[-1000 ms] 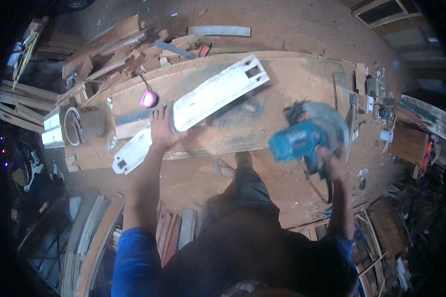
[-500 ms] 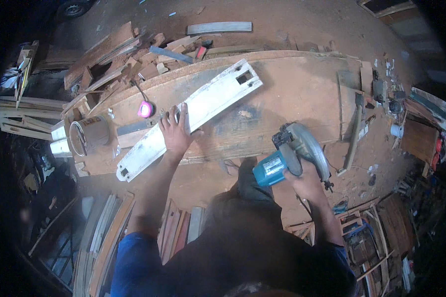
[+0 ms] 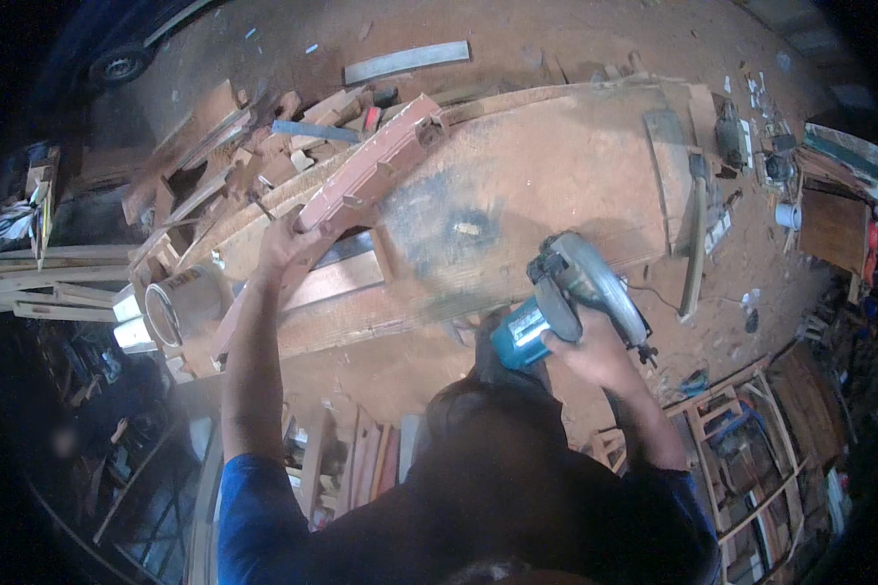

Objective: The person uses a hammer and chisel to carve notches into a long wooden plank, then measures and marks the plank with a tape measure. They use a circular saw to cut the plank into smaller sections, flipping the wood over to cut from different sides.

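Observation:
My left hand [image 3: 285,242] grips the long wooden board [image 3: 385,161] near its middle, thumb and fingers around its edge. The board is tipped up on the workbench [image 3: 556,146], so a reddish-brown side with notches shows instead of its white face. It runs slantwise from the bucket side up to the far edge. In my right hand [image 3: 600,349] is a teal circular saw [image 3: 537,327], held by its handle above the bench's near edge. Its blade guard points away to the right. Under the board, a dark metal strip and a wooden piece [image 3: 337,283] lie on the bench.
A pale bucket [image 3: 187,304] stands at the bench's left end. Wood offcuts [image 3: 273,161] are heaped behind the bench. A wooden bar [image 3: 696,234] lies along its right end. Stacked planks [image 3: 356,448] and wooden frames [image 3: 751,439] lie nearer me. A vehicle wheel [image 3: 120,65] shows far left.
The board has been tipped from white face up to its reddish side and shifted left. My left hand has moved left and closed around its edge. The saw has shifted slightly; the tape measure is hidden.

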The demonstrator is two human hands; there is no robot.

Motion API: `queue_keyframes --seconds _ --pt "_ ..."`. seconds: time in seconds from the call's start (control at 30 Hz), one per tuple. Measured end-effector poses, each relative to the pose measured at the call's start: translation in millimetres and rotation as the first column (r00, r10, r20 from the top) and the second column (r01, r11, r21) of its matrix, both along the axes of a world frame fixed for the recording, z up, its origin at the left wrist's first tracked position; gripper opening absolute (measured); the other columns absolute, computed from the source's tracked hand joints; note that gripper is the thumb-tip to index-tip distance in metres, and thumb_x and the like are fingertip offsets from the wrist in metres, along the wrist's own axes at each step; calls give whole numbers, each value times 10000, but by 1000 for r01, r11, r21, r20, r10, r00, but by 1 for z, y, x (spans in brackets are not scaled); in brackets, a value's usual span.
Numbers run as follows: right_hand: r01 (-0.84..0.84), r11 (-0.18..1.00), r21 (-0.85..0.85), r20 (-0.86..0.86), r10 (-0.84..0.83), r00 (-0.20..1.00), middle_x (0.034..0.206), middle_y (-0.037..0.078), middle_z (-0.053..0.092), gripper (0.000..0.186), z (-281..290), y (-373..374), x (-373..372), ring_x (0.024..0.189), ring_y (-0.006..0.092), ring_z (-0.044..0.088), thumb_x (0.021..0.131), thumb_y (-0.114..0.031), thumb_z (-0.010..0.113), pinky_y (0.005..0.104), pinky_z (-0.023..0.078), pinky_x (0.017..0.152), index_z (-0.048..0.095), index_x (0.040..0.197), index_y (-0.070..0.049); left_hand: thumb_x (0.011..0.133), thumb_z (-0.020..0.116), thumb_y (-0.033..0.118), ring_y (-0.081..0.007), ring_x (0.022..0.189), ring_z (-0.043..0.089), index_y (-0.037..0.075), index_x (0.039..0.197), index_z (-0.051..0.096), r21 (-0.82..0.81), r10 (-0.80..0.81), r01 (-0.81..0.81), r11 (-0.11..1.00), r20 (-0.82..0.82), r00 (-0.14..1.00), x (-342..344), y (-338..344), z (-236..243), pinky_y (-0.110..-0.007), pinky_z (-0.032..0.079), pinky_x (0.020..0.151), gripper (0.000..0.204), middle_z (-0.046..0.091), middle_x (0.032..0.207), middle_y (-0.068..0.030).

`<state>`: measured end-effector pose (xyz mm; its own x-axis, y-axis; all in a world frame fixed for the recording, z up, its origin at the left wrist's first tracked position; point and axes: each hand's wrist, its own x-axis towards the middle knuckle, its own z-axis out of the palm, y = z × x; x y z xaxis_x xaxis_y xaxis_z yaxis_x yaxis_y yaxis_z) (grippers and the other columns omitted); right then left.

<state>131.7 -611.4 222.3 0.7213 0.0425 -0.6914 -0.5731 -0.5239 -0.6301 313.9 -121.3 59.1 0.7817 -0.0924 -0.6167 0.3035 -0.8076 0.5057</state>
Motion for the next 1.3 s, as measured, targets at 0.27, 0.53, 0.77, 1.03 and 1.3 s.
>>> queue_keyframes --seconds 0.27,0.53,0.77,1.03,1.3 --pt "-22 1000 -7 -43 22 999 1064 268 712 445 0 0 6 1063 406 691 881 -242 734 432 528 934 635 1203 50 714 837 559 -328 870 750 77 1208 687 225 -83 51 973 136 987 -15 -39 41 -430 568 789 707 756 949 -187" --pt "12 1000 -5 -53 -13 999 1014 244 717 442 -9 2 -5 970 363 705 878 -255 755 413 527 908 644 1175 53 653 912 462 -403 1272 530 92 1466 493 437 -366 125 891 526 768 -124 -75 23 -538 422 1069 987 566 1357 -208" --pt "-52 997 -59 58 56 997 1027 149 724 347 -13 4 -20 965 239 680 886 -101 742 384 521 902 640 1185 44 590 911 532 -433 1314 421 141 1577 350 478 -355 165 863 340 871 -141 -61 19 -583 321 1120 1200 447 1407 -221" --pt "235 970 67 252 -245 936 970 68 718 245 10 37 -52 866 127 661 897 -97 743 298 526 784 689 1102 27 766 711 714 -414 1244 474 69 1497 453 412 -279 62 909 492 824 -137 -48 6 -571 338 1077 1008 530 1315 -224" --pt "227 967 120 374 -255 892 932 116 752 367 -7 97 -54 836 173 704 871 -256 820 339 556 774 707 1052 43 907 520 721 -423 1201 524 -23 1258 596 430 -162 -81 899 499 851 -130 -44 -16 -540 372 1037 826 608 1237 -251"
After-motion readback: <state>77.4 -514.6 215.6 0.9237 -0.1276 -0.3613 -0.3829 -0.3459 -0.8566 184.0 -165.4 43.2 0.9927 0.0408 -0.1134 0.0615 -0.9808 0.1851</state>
